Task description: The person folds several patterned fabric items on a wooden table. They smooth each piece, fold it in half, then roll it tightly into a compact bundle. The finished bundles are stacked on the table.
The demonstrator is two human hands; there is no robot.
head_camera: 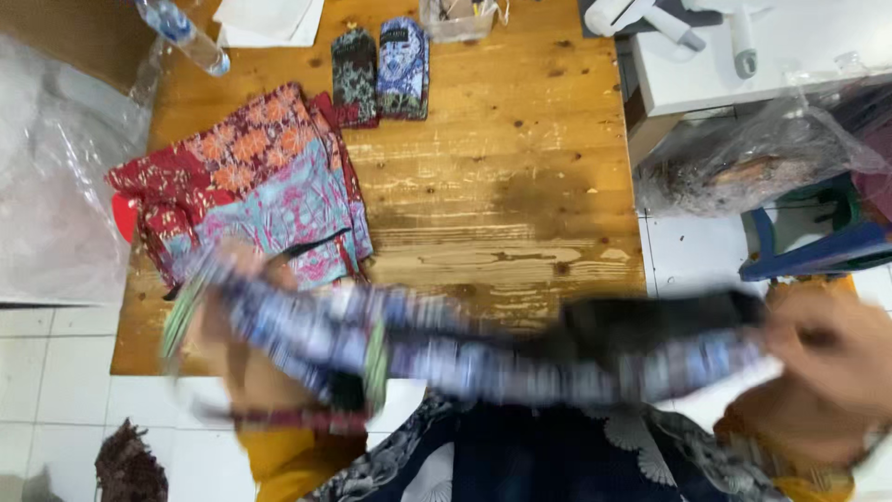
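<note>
A long piece of blue, white and black patterned cloth [483, 358] is stretched sideways between my hands, blurred by motion, just in front of the wooden table [520, 186]. My left hand [243, 321] grips its left end near the table's front left corner. My right hand [827, 358] grips its right end, out past the table's right edge. The middle of the cloth sags slightly over my lap.
A pile of red and light blue patterned cloths [251, 186] lies on the table's left part. Two folded cloths [381, 72] sit at the back, with a plastic bottle [183, 35] and white paper. Clear plastic sheeting [46, 177] lies left; a plastic-wrapped bundle [753, 167] and blue stool right.
</note>
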